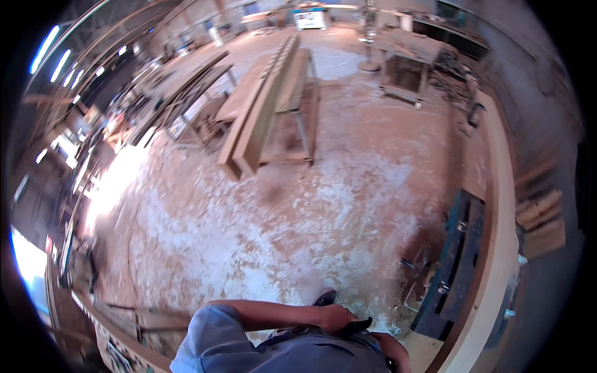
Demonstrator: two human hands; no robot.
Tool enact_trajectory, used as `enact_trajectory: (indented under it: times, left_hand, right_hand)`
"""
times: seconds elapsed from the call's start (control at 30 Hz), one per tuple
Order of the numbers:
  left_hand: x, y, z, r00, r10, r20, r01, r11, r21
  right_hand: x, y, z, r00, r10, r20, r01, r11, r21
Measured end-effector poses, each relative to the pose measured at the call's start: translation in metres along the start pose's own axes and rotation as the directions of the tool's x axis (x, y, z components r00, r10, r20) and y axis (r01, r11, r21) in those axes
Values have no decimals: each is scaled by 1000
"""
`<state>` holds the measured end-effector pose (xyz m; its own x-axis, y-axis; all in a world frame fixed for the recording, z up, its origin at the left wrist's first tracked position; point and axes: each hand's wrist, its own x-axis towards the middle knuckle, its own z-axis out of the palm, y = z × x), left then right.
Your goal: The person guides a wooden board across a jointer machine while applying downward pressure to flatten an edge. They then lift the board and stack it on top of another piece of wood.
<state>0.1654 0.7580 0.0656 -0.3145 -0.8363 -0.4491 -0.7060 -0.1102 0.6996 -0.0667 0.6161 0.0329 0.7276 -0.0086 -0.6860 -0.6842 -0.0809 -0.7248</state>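
Observation:
My left forearm crosses in front of my blue-grey shirt, and my left hand (336,318) is closed at my waist. From its far side juts a dark, pointed object (359,326), whose kind I cannot make out. Of my right arm only a bare piece of forearm (393,352) shows at the lower edge; the right hand itself is hidden. One dark shoe (325,298) shows just beyond my left hand.
Long timber beams (261,118) lie on a metal stand ahead, beside a rack of dark boards (186,93). At my right stands a green-and-black machine (457,261) beside a long pale beam (497,248). A worktable (407,50) is at the far right. Sawdust covers the floor (267,236).

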Motion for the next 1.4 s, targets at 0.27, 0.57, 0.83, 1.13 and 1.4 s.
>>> enact_trajectory:
  times: [0.27,0.57,0.83,1.13,1.4]
  left_hand:
    - [-88,-18,-9,965,-257,45,261,947,-188]
    - [-185,-28,22,883,-468,-37,403,796,-452]
    - [-195,-69,69,939,-343,-17,302,848,-435]
    - [-182,-115,9,880,-349,322,463,783,-415]
    - [-11,-113,-69,939,-298,-169,292,954,-61]
  right_hand:
    - [-14,-9,-11,983,32,-181,-49,995,-86]
    - [-30,-39,-23,999,-3,35,5,998,-57]
    - [-10,-53,2,995,70,70,-78,988,132]
    - [-1,15,3,973,-90,-210,112,989,95]
    - [-61,40,-17,497,7,-868,34,999,28]
